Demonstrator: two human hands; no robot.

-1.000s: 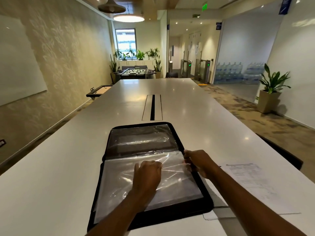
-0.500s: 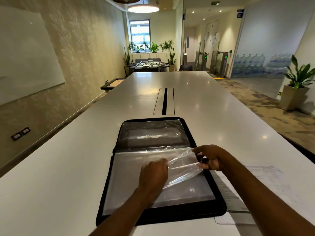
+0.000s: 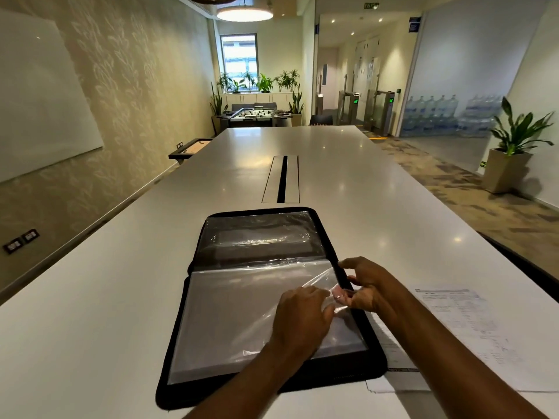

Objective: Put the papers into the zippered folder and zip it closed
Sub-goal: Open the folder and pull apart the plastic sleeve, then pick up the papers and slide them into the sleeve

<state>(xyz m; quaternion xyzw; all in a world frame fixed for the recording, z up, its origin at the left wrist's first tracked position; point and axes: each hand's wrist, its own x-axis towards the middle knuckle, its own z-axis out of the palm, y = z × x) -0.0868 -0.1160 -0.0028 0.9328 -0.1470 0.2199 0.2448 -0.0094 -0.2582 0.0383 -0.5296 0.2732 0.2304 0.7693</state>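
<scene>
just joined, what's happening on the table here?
A person has a black zippered folder lying open on the white table. Both hands work a clear plastic sleeve at the folder's right edge: the left hand and the right hand pinch it together, apparently opening it. The papers lie on the table to the right, not yet in the folder.

Head cam, body only. Two forearms in view, entering from bottom edge of pic. Both bare from wrist back to frame edge: no sleeves or cuffs seen. Left hand (image 3: 302, 316) bare, no glove; no watch or band at wrist. Right hand (image 3: 367, 285) bare too; wrist plain. No rings made out on either hand, tho fingers are partly blurred and overlapped, so can't be sure. Rest of person out of frame.
</scene>
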